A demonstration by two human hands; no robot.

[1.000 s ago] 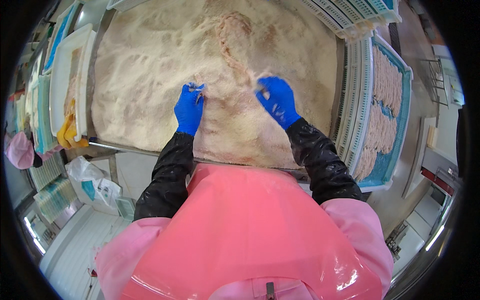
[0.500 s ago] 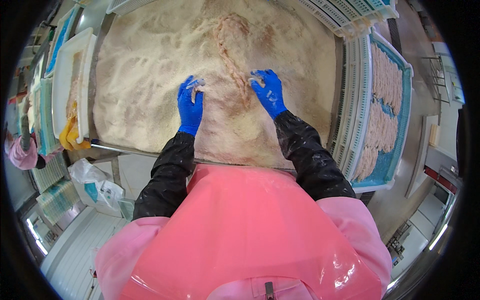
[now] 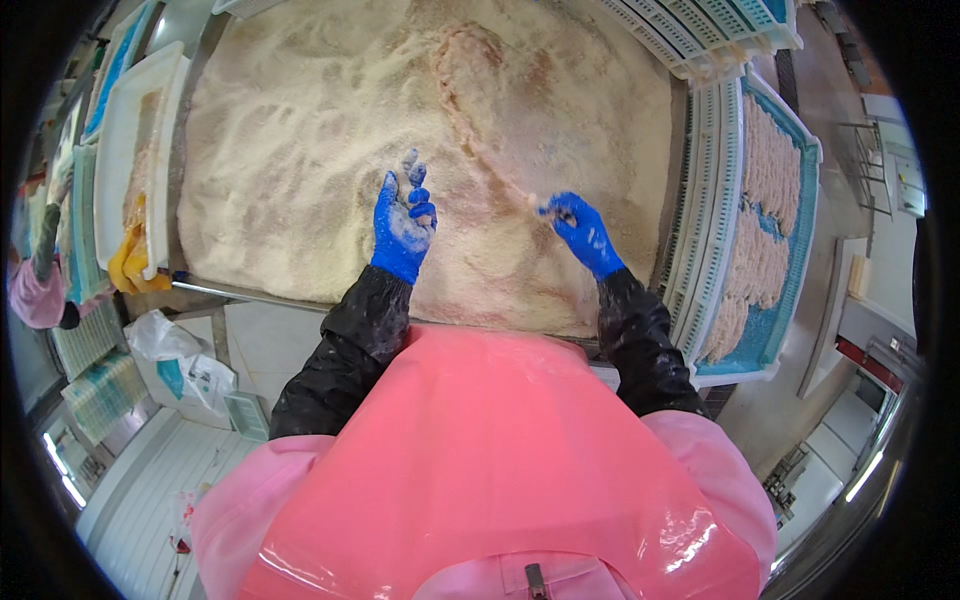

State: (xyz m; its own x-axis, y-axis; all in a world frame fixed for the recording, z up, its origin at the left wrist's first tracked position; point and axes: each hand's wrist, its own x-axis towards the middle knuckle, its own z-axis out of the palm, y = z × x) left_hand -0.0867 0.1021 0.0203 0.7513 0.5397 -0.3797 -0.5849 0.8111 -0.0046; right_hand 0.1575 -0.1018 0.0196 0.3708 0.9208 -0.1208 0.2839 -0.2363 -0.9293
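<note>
- Pink apron [image 3: 490, 440] nearest, against the table's near edge; leaning in could push crumbs over.
- Left hand [image 3: 403, 232], blue-gloved: loosely open, fingers part-curled, crumb-dusted, nothing seen in it. Caked fingers might slip on wet meat.
- Right hand [image 3: 582, 232], blue-gloved: fingertips pinched nearly together, seemingly on the lower end of the meat strip [image 3: 478, 155].
- Strip lies mid-table, running up-left from those fingertips to a thicker meat pile [image 3: 470, 52]. A hard tug could snap it where thin; a weak pinch could drop the end.
- Pale crumb bed [image 3: 275, 190] all around; uneven depth could leave bare patches.
- Turquoise-lined tray [image 3: 752, 352], right, holds rows of coated strips; a swinging right elbow might knock it.
</note>
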